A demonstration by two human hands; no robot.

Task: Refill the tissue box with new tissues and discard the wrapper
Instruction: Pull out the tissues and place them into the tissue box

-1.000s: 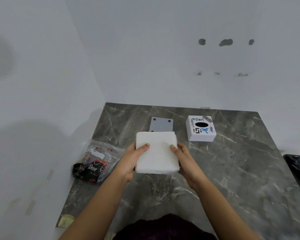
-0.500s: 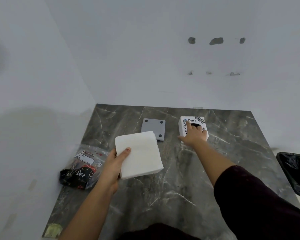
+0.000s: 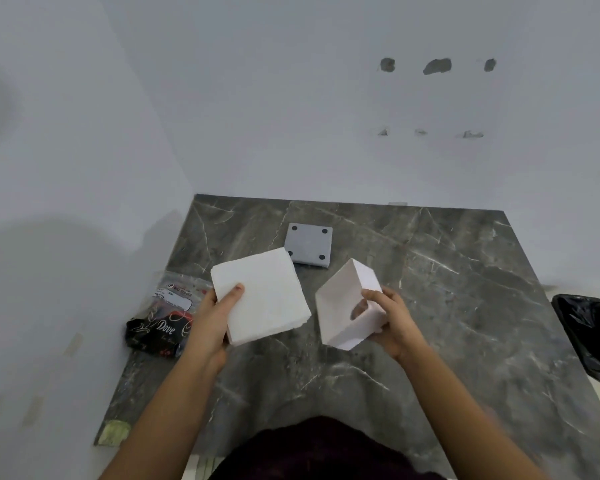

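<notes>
Left hand (image 3: 212, 315) grips the tissue stack (image 3: 261, 295) at its near-left corner, thumb on top, fingers hidden underneath; stack lifted over the marble table (image 3: 447, 306). Right hand (image 3: 392, 320) clamps the tissue box (image 3: 347, 308), tilted, open hollow side facing the stack, fingers partly hidden behind it. Wrapper (image 3: 163, 320), print partly blurred, lies at the table's left edge. Grey plate (image 3: 309, 245), probably the box base, behind. Black bin bag (image 3: 593, 334) cut off at right.

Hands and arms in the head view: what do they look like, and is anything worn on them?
Both the left hand and the right hand are bare: no gloves, rings, watch or bracelets visible. The forearms are uncovered as far as the frame shows, with no sleeve over them. A dark maroon garment shows at the bottom edge, on the person's body. Fingernails look short and unpainted.
</notes>
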